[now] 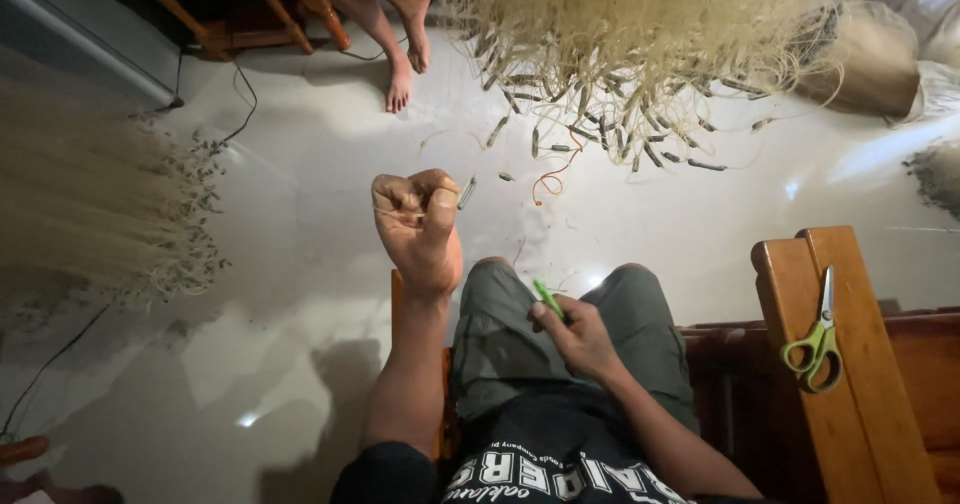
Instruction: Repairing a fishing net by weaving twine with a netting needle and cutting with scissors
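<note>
My left hand (418,226) is raised in front of me, its fingers closed around a thin pale line with a small grey weight (466,193) hanging at its end. Resting on my thigh, my right hand (578,334) pinches a small green tool (547,298). Ahead on the pale floor lies a large heap of straw-coloured netting (640,34) fringed with several grey weights. A short orange cord (552,176) lies just below that heap.
Green-handled scissors (818,340) rest on the wooden armrest (830,434) to my right. Another pile of netting (90,214) spreads at the left. Another person's bare feet (405,64) stand beside a wooden chair (250,14) at the top. A black cable (240,114) runs across the floor.
</note>
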